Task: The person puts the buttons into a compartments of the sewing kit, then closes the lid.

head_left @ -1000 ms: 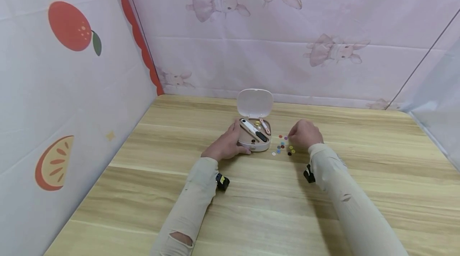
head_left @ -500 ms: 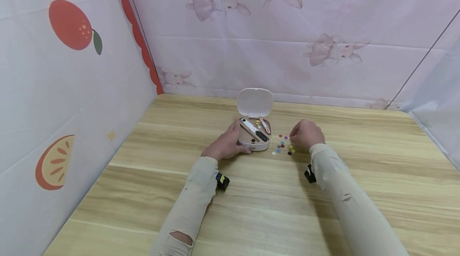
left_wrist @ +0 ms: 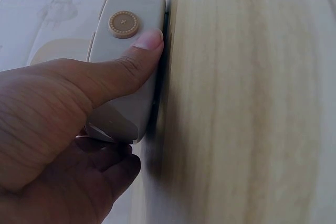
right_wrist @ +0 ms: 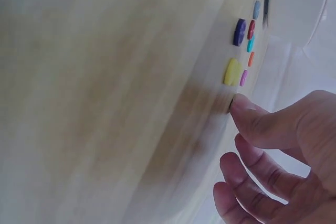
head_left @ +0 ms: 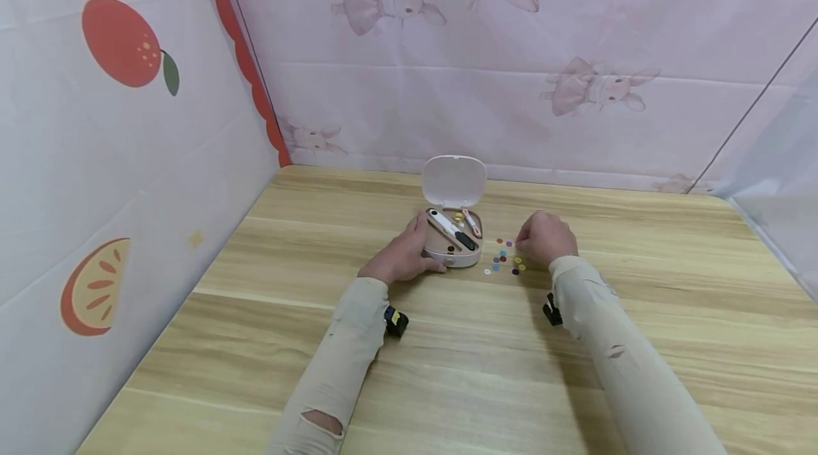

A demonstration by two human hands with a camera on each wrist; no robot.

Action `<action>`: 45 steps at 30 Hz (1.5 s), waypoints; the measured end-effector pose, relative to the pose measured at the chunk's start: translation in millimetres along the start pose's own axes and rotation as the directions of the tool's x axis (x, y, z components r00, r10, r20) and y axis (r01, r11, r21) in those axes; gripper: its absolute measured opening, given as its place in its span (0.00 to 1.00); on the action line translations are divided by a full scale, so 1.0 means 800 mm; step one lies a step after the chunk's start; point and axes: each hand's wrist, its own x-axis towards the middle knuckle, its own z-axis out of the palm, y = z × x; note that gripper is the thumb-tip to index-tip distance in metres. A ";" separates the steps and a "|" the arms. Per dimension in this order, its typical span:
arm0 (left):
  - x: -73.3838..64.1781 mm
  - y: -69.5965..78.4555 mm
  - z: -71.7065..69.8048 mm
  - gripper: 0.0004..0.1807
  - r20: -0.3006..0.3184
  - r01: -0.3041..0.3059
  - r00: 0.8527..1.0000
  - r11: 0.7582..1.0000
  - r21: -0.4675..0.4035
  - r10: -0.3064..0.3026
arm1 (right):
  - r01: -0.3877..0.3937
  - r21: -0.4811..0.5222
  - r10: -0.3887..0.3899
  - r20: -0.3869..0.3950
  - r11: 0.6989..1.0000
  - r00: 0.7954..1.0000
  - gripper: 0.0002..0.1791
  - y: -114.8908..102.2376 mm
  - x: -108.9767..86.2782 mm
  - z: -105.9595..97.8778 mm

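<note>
My left hand (head_left: 402,253) holds the left side of a small white sewing box (head_left: 463,260). In the left wrist view its thumb presses the front wall beside a brown button-shaped catch (left_wrist: 124,24), with fingers curled round the side. The box's lid (head_left: 454,180) stands up; a long white-and-black tool (head_left: 451,229) and a pink-ended bundle (head_left: 471,223) lie inside. To the right, my right hand (head_left: 546,236) is low at the tabletop, thumb and fingers bent. A small dark button edge (right_wrist: 231,103) shows at its thumb tip; the index fingertip is hidden.
Several loose buttons lie between box and right hand, among them a yellow button (right_wrist: 230,72), a dark purple button (right_wrist: 239,32) and a white button (head_left: 488,272). The wooden table (head_left: 460,370) meets a rabbit-print curtain (head_left: 409,107) behind and a fruit-print one at left.
The right hand has shifted very slightly to the right and then stayed in place by the buttons. The left hand and the box keep their position.
</note>
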 end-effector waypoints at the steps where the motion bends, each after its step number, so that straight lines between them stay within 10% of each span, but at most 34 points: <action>1: 0.000 0.000 0.000 0.66 0.002 0.002 1.000 1.000 0.000 -0.002 | 0.000 -0.004 0.000 -0.001 1.000 1.000 0.04 0.000 0.001 0.000; 45: 0.000 0.001 -0.001 0.65 -0.010 0.012 1.000 1.000 0.000 -0.012 | 0.038 -0.030 -0.038 -0.005 0.999 0.999 0.08 -0.002 -0.001 0.003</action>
